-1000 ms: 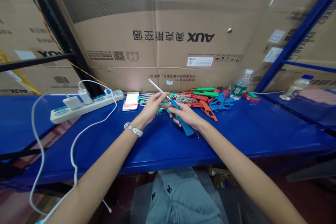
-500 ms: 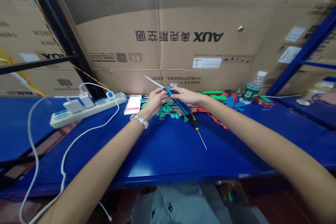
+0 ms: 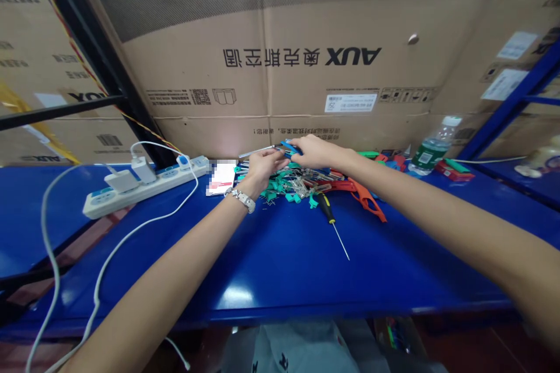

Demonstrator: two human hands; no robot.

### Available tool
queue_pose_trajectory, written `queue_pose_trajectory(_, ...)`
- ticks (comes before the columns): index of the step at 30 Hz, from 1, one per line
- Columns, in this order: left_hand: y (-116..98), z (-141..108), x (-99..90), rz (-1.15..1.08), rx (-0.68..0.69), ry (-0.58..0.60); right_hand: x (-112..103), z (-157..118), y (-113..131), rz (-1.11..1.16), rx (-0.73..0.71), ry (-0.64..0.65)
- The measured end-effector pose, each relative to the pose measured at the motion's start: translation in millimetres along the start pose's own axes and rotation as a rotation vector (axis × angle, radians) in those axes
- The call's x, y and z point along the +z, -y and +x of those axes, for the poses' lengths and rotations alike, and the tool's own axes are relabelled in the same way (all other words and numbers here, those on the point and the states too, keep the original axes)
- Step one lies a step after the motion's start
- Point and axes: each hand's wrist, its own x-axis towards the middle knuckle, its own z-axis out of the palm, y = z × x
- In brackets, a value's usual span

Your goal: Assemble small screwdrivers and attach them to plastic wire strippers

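My left hand (image 3: 262, 170) is closed near the front of a blue-handled tool (image 3: 289, 145), where its thin metal shaft (image 3: 258, 152) begins. My right hand (image 3: 315, 151) grips the blue part from above and hides most of it. The shaft points left, almost level, in front of the carton. Just below both hands lies a heap of small teal plastic pieces (image 3: 275, 189) and metal parts. A black and yellow screwdriver (image 3: 326, 208) rests at the near edge of the heap, its blade towards me. Red plastic frames (image 3: 365, 198) lie under my right forearm.
A white power strip (image 3: 144, 185) with plugged-in chargers and loose cables is on the left of the blue table (image 3: 280, 268). Beside the heap lies a phone (image 3: 222, 176). At the back right stand a water bottle (image 3: 433, 145) and a red box (image 3: 455, 170). Large cartons (image 3: 297, 11) wall the back.
The blue-handled tool has turned from steeply slanted to nearly level. My right hand has moved up and right, now covering most of the handle. The view has shifted slightly.
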Motion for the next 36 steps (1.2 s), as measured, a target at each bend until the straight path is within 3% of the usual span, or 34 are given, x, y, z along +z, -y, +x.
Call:
queue_pose_trajectory(4,-3,-7,-2.4,-0.063,-0.043,-0.029,-2,11,-13,0.154,-0.057,0.001)
queue_pose_trajectory(8,-3,-18,-8.2,-0.058,-0.068,-0.046,-3,15,-19,0.277,-0.004,-0.069)
queue_pose_trajectory(12,-6,-29,-17.4,0.052,-0.043,-0.044,-3,15,-22,0.268,0.098,-0.008)
queue_pose_trajectory(15,-8,-33,-25.7,0.249,0.084,-0.029,-1,16,-24,0.205,0.104,0.052)
queue_pose_trajectory(18,-6,-34,-34.0,0.594,0.318,-0.004,3,16,-28,0.172,0.043,0.08)
queue_pose_trajectory(24,-7,-32,-39.0,1.407,0.763,0.285,9,14,-33,0.238,-0.052,-0.043)
queue_pose_trajectory(28,-16,-21,-29.9,1.841,0.87,0.444,10,13,-28,0.279,0.013,-0.031)
queue_pose_trajectory(36,-22,4,-28.4,1.898,0.966,0.623,13,10,-24,0.561,0.168,-0.017)
